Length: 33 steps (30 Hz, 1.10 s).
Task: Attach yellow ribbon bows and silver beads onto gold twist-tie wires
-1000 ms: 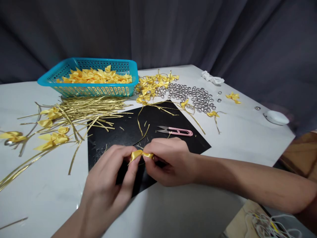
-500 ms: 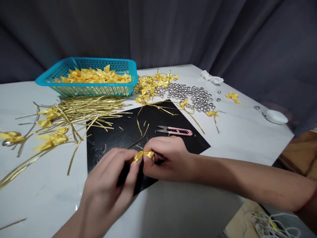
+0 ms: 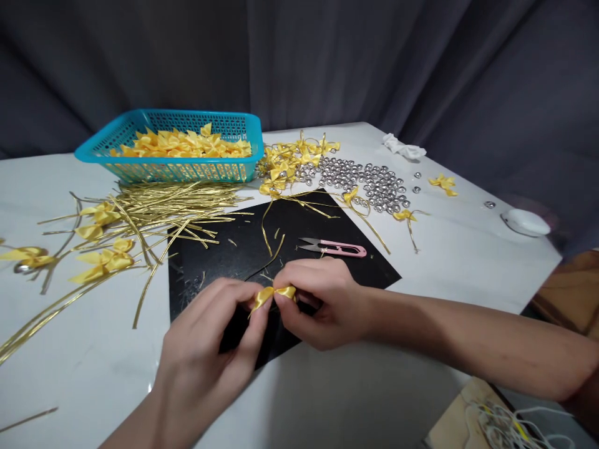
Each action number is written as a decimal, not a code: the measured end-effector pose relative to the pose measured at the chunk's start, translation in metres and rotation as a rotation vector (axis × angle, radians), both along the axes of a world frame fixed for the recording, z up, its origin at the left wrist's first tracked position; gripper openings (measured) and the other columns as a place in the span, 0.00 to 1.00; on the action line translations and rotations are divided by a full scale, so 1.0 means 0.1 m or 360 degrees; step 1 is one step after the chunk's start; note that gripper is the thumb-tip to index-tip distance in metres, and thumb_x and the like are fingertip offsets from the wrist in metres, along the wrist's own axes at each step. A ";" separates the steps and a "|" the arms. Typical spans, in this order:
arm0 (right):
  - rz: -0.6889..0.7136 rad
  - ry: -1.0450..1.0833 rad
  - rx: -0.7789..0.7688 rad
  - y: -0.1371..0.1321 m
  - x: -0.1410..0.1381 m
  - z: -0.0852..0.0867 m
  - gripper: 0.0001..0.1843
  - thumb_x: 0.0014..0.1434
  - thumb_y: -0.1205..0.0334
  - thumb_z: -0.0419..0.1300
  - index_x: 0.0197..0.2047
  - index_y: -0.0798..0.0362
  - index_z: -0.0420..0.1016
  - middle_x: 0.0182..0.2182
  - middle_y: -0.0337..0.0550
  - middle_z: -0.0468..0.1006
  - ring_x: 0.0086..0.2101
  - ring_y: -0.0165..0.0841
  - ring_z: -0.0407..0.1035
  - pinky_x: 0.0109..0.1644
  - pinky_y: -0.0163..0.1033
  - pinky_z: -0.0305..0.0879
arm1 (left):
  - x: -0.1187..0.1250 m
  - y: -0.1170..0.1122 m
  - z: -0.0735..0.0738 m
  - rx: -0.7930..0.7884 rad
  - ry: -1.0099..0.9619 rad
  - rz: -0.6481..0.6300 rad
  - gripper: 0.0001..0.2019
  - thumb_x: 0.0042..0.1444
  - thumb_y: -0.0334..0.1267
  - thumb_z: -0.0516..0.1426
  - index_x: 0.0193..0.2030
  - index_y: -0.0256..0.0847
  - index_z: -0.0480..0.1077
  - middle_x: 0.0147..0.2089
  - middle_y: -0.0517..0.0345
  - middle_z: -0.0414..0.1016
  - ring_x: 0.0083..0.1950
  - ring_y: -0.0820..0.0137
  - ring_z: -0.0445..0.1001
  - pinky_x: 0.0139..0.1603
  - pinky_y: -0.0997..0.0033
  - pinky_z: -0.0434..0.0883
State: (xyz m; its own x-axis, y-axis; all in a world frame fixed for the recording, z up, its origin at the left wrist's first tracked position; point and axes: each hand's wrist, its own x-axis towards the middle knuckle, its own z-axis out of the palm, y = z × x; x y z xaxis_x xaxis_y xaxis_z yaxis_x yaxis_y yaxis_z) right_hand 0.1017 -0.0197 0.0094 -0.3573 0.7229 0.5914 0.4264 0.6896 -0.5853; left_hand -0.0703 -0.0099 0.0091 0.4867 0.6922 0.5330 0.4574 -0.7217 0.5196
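Between my hands, over the black mat (image 3: 224, 249), is a small yellow satin ribbon bow (image 3: 262, 295). My left hand (image 3: 210, 337) pinches its left side between thumb and forefinger. With thumb and curled fingers, my right hand (image 3: 318, 302) grips the bow's right side; the inside of that grip is hidden. Pink-handled thread snips (image 3: 339, 248) lie just beyond my right hand. A loose gold cord (image 3: 269, 262) and small clippings lie on the mat near my fingertips.
A blue basket (image 3: 187, 160) of yellow bows stands at the back left, with a pile of gold cords (image 3: 178, 199) before it. Silver beads (image 3: 374, 181) spread at the back right. A white dish (image 3: 526, 222) sits near the right table edge.
The view has shifted slightly, so things appear a little further right. Both hands keep hold of the bow; my right thumb and fingers have moved slightly on it.
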 end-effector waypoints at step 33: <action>-0.0005 0.0005 0.0008 -0.01 -0.01 0.01 0.08 0.52 0.73 0.53 0.23 0.58 0.62 0.17 0.32 0.60 0.18 0.18 0.50 0.21 0.24 0.50 | 0.00 -0.01 0.01 0.0034 0.0023 0.0036 0.04 0.56 0.28 0.54 0.35 0.40 0.66 0.30 0.64 0.71 0.30 0.79 0.70 0.34 0.80 0.66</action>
